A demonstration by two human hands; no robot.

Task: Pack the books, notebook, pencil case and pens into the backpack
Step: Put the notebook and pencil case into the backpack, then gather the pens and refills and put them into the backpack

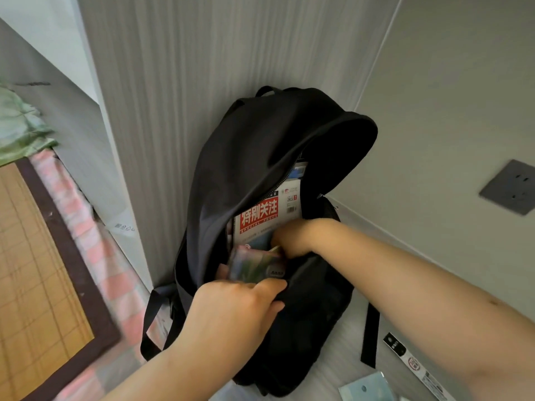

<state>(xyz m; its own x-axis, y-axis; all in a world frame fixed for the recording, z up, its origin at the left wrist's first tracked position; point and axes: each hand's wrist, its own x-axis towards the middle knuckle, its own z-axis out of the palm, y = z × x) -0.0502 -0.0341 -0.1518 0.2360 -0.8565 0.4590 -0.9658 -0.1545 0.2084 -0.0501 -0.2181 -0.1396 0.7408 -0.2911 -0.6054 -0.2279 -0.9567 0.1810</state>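
Roughly halfway, I'd say. The black fabric backpack [260,157] stands open with a white red-titled magazine [266,215] inside and a colourful soft-cover book [254,264] half in. The left hand [240,308] grips the bag's front rim. The right hand [295,237] dips inside, and I can't tell what its fingers are doing. A long black-and-white pen pack [405,357] and a pale blue flat packet [367,389] are still outside.

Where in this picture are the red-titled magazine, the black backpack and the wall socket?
magazine [260,211]: head view, on its red title block.
backpack [260,146]: head view, on its folded-back top flap.
wall socket [511,187]: head view, middle of its grey plate.
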